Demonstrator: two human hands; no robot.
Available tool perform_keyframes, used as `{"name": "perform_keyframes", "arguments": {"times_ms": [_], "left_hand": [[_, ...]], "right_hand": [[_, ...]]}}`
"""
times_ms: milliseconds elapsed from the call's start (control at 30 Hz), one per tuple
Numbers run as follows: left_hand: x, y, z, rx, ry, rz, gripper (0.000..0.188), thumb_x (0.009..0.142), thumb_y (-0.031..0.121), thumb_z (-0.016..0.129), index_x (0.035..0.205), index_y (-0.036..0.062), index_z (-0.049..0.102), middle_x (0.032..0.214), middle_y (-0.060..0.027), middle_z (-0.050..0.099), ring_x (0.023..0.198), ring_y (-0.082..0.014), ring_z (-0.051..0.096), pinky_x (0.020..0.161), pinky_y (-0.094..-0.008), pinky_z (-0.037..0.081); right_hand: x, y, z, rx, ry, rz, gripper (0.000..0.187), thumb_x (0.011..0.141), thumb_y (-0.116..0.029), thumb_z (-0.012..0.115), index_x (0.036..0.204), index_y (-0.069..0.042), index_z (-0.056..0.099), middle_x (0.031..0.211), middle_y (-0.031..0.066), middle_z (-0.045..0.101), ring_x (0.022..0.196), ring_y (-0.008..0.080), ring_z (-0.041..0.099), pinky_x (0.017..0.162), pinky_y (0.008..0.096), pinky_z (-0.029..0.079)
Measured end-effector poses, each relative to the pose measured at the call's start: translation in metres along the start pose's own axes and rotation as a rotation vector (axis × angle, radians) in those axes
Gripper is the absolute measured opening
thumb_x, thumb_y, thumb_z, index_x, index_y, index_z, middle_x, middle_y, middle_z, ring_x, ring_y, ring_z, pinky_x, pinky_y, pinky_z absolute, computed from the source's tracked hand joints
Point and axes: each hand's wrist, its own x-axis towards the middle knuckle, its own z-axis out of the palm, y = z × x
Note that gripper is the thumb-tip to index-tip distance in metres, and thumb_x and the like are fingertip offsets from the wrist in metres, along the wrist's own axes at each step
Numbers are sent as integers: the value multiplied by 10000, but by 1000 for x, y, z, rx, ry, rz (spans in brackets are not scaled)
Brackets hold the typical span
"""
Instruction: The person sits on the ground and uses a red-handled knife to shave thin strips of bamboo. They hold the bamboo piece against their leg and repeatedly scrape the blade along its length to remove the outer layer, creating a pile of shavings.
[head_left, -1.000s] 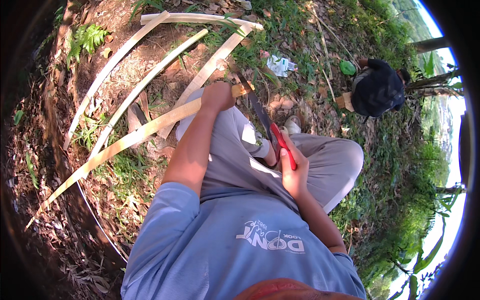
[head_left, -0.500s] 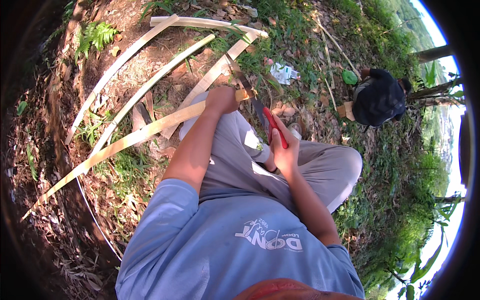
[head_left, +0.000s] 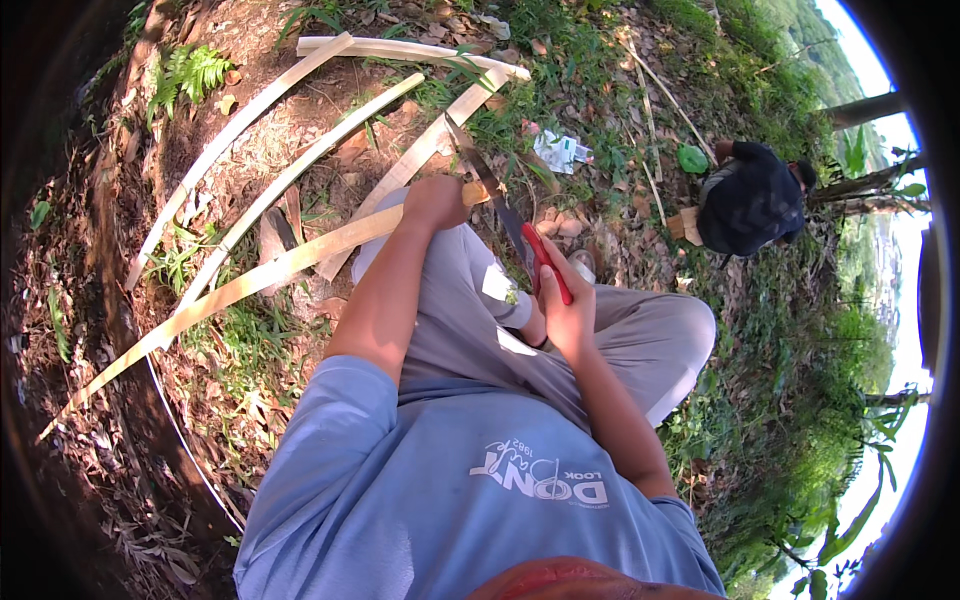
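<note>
Leaf-strewn ground (head_left: 262,395) on a sunlit slope, grass and scrub to the right, one fern (head_left: 190,75) upper left. Count: at least four loose strips on the dirt ahead and left of you: far-left (head_left: 240,135), middle (head_left: 300,165), a wider one (head_left: 428,148), and one lying crosswise (head_left: 400,48) at the top, which may be two stacked. Plus one held strip (head_left: 300,258), slanting from your left hand (head_left: 437,203) out to lower left, its near end by your left knee. Left fingers are clenched around it just short of that end. One saw (head_left: 510,218), red handle (head_left: 540,252); right hand (head_left: 568,315) is wrapped round the handle, thumb laid along it. Blade crosses the held strip's end, just beyond your left fist, tip pointing up-left. One other person (head_left: 750,198), dark top, sits well apart on the right, one green item (head_left: 692,158) and one wood block (head_left: 685,226) beside them. Labels: your blue shirt (head_left: 350,480) has white chest lettering, upside down in view, mixed print and script. One white packet (head_left: 560,152) on the leaves has printing, too small to read.
</note>
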Motion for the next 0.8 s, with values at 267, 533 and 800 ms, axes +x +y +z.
{"name": "perform_keyframes", "arguments": {"times_ms": [267,533,800], "left_hand": [[-2,-1,4,-28,11,22,269,854,217,717,1029,47,831,1064,-209,817,1014,-388,797,915,-502,627],[-11,1,7,22,112,38,243,861,224,717,1004,60,827,1021,-201,818,994,-391,800,910,-500,632],[-11,2,7,52,30,9,297,869,245,729,1094,75,822,1089,-186,819,1037,-382,795,924,-506,632]], "right_hand": [[-114,-57,-86,-109,-76,99,476,1125,-207,636,1537,29,619,1280,190,796,1172,191,727,1040,331,528],[10,-24,-1,0,-47,38,434,1115,-183,653,1507,4,660,959,93,771,842,105,646,785,309,544],[74,3,58,111,23,-73,423,1112,-172,658,1511,-31,674,880,51,727,766,79,589,711,289,508]]}}
